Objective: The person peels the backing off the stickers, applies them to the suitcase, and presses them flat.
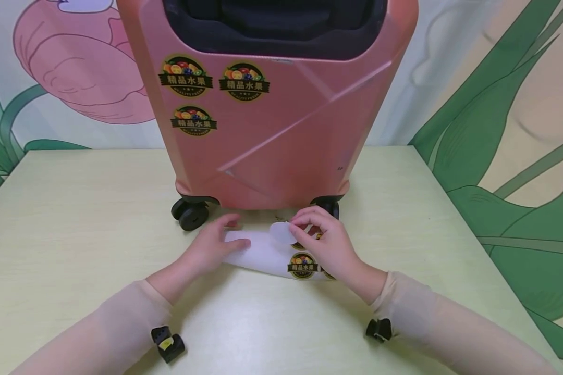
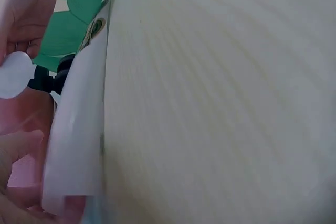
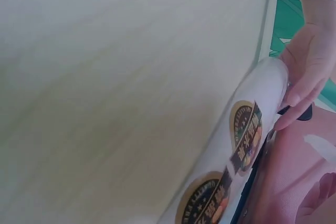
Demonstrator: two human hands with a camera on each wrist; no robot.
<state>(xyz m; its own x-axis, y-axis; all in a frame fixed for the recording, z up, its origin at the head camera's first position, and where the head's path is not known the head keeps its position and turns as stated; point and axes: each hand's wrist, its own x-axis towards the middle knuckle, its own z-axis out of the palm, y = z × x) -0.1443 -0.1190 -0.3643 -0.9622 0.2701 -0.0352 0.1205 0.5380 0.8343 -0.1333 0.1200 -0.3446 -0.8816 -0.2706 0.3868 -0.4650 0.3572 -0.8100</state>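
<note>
My right hand pinches the edge of a round sticker between thumb and fingertips. The sticker's plain white back faces up, over the sheet. Below it lies a white sticker sheet, its left part bare and its right part bearing black-and-gold fruit stickers, some hidden behind the right hand. My left hand holds the sheet's left end, thumb on top and fingers behind. Just beyond stands a pink suitcase, with three matching stickers on its upper left front.
The suitcase stands upright on a pale wooden table, on black wheels close behind the sheet. A dark recessed panel is at its top. Painted walls with green leaves surround the table. Black wrist devices sit on both sleeves.
</note>
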